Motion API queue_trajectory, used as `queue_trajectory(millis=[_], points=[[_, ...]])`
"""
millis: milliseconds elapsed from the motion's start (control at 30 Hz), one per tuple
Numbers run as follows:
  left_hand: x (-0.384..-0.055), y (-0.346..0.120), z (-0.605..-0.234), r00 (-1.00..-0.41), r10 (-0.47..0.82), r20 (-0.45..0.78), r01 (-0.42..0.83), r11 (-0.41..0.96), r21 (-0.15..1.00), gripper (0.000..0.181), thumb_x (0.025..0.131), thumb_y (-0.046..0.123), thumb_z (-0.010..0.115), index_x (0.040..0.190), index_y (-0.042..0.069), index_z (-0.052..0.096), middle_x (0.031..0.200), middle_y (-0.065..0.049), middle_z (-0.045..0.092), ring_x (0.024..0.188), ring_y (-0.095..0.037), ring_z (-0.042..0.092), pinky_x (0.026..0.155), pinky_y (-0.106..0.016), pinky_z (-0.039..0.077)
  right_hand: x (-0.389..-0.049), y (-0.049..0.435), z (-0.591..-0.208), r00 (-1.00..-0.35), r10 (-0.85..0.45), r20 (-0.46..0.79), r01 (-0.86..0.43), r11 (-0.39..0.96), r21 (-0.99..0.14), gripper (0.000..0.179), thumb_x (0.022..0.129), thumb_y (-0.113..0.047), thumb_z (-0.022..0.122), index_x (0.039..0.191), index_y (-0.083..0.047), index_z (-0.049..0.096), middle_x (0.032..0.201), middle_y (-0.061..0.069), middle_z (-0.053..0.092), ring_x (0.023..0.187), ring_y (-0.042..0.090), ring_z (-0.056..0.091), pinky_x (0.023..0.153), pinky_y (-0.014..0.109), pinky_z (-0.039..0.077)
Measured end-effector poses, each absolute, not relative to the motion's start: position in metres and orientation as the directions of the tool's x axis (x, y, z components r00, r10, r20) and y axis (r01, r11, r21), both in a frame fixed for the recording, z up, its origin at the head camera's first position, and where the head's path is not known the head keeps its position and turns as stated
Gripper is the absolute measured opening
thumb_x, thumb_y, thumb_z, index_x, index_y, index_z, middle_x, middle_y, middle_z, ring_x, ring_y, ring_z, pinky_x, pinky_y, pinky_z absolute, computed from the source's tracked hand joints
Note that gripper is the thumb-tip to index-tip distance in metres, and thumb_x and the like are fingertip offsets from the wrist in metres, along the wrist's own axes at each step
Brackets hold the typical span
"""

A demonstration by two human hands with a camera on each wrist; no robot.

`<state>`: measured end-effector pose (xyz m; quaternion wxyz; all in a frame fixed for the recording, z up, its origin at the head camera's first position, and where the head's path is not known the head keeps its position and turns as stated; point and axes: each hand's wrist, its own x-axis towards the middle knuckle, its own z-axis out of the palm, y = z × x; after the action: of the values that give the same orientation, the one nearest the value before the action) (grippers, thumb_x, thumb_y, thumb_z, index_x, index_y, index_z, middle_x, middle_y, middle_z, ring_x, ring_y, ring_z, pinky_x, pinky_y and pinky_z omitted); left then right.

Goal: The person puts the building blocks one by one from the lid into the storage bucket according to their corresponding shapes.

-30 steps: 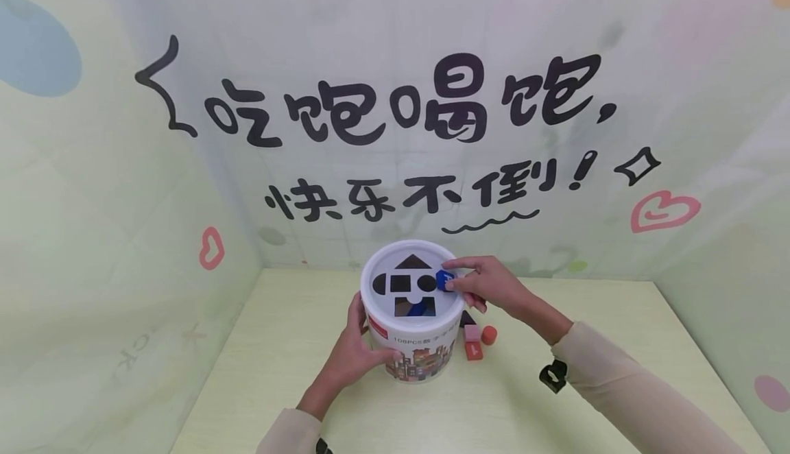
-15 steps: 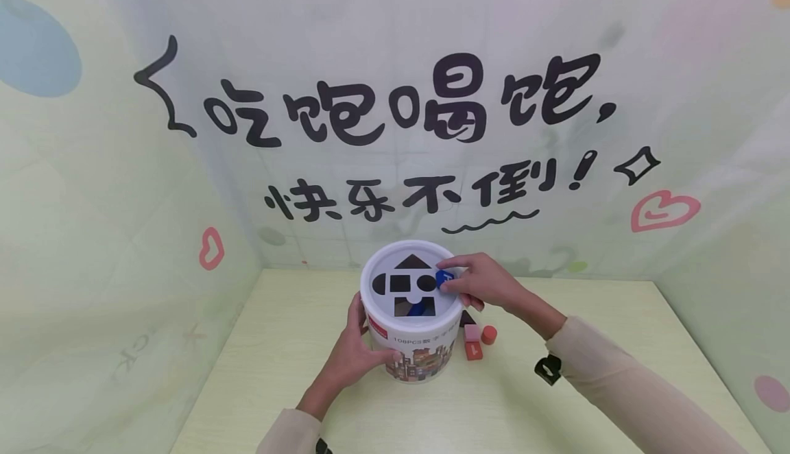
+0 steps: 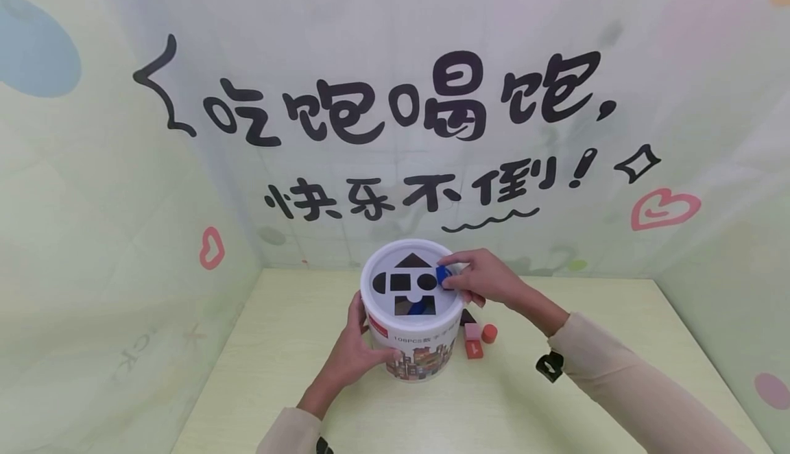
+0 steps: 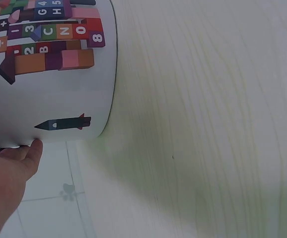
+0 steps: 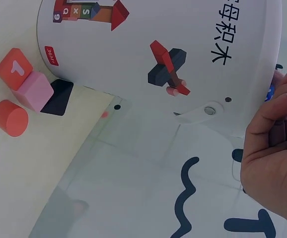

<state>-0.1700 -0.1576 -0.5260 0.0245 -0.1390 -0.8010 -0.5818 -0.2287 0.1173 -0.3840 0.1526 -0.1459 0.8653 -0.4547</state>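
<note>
A white bucket of building blocks (image 3: 404, 337) stands upright on the table, its white lid (image 3: 382, 304) cut with several shaped holes. My left hand (image 3: 356, 354) grips the bucket's left side, thumb across the front and the other fingers round behind. Between thumb and fingers my right hand (image 3: 486, 279) pinches a small blue block (image 3: 441, 276) over the right part of the lid, beside the round hole. In the right wrist view the blue block (image 5: 269, 92) is mostly hidden by the bucket's rim and the fingers. Something blue (image 3: 417, 308) shows inside through the front hole.
On the table (image 3: 259, 372) to the right of the bucket lie a red cube with a number 1 (image 5: 14, 69), a pink cube (image 5: 33, 92), an orange-red cylinder (image 5: 11, 118) and a dark block (image 5: 59, 97). A printed cloth wall (image 3: 345, 22) rises behind and at both sides.
The blue block has turned in my right fingers; its lettered face no longer shows. My right hand has shifted slightly left over the lid. The left hand and bucket have stayed put.
</note>
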Motion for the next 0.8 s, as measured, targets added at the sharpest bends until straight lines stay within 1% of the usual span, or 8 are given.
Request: queue_trajectory(millis=[233, 367, 433, 567, 633, 800], points=[[-0.170, -0.157, -0.525, -0.960, 0.196, 0.201, 0.252, 0.285, 0.925, 0.126, 0.066, 0.032, 0.091, 0.153, 0.038, 0.001, 0.155, 0.003, 0.033, 0.143, -0.024, 0.032, 0.112, -0.055, 0.034, -0.231, 0.121, -0.388, -0.912, -0.379, -0.159, -0.048, 0.483, -0.874, 0.038, 0.087, -0.018, 0.072, 0.124, -0.014, 0.066, 0.055, 0.006, 0.056, 0.040, 0.014, 0.045, 0.040, 0.025, 0.041], [-0.170, -0.157, -0.526, -0.962, 0.192, 0.194, 0.243, 0.279, 0.929, 0.127, 0.066, 0.027, 0.092, 0.154, 0.036, 0.001, 0.155, 0.001, 0.033, 0.143, -0.025, 0.032, 0.113, -0.055, 0.033, -0.231, 0.124, -0.392, -0.914, -0.373, -0.161, -0.027, 0.452, -0.892, 0.036, 0.088, -0.018, 0.071, 0.123, -0.013, 0.067, 0.054, 0.005, 0.055, 0.041, 0.014, 0.045, 0.040, 0.025, 0.040], [-0.170, -0.157, -0.525, -0.963, 0.192, 0.190, 0.240, 0.279, 0.930, 0.127, 0.066, 0.024, 0.091, 0.155, 0.032, 0.001, 0.156, -0.002, 0.032, 0.143, -0.027, 0.031, 0.113, -0.056, 0.032, -0.231, 0.125, -0.393, -0.915, -0.372, -0.159, -0.026, 0.445, -0.895, 0.036, 0.088, -0.018, 0.071, 0.123, -0.012, 0.066, 0.054, 0.005, 0.055, 0.041, 0.014, 0.045, 0.041, 0.025, 0.040], [-0.161, -0.154, -0.504, -0.961, 0.207, 0.182, 0.237, 0.281, 0.930, 0.126, 0.067, 0.019, 0.090, 0.156, 0.019, 0.001, 0.156, -0.009, 0.031, 0.143, -0.031, 0.030, 0.113, -0.057, 0.032, -0.230, 0.127, -0.393, -0.919, -0.359, -0.162, -0.014, 0.442, -0.897, 0.037, 0.088, -0.017, 0.071, 0.124, -0.012, 0.066, 0.054, 0.005, 0.055, 0.041, 0.014, 0.044, 0.040, 0.025, 0.040], [-0.157, -0.153, -0.495, -0.961, 0.213, 0.175, 0.231, 0.281, 0.931, 0.125, 0.068, 0.019, 0.090, 0.156, 0.017, 0.001, 0.156, -0.010, 0.031, 0.144, -0.031, 0.030, 0.113, -0.056, 0.032, -0.231, 0.128, -0.394, -0.920, -0.356, -0.164, -0.012, 0.443, -0.896, 0.037, 0.088, -0.017, 0.071, 0.124, -0.012, 0.066, 0.054, 0.005, 0.055, 0.041, 0.014, 0.045, 0.040, 0.024, 0.041], [-0.154, -0.152, -0.489, -0.963, 0.211, 0.169, 0.224, 0.271, 0.936, 0.125, 0.068, 0.020, 0.090, 0.156, 0.019, 0.002, 0.156, -0.009, 0.032, 0.143, -0.029, 0.031, 0.114, -0.055, 0.031, -0.233, 0.131, -0.397, -0.921, -0.355, -0.161, -0.009, 0.432, -0.902, 0.037, 0.088, -0.018, 0.070, 0.124, -0.011, 0.066, 0.055, 0.006, 0.056, 0.042, 0.015, 0.045, 0.040, 0.025, 0.041]])
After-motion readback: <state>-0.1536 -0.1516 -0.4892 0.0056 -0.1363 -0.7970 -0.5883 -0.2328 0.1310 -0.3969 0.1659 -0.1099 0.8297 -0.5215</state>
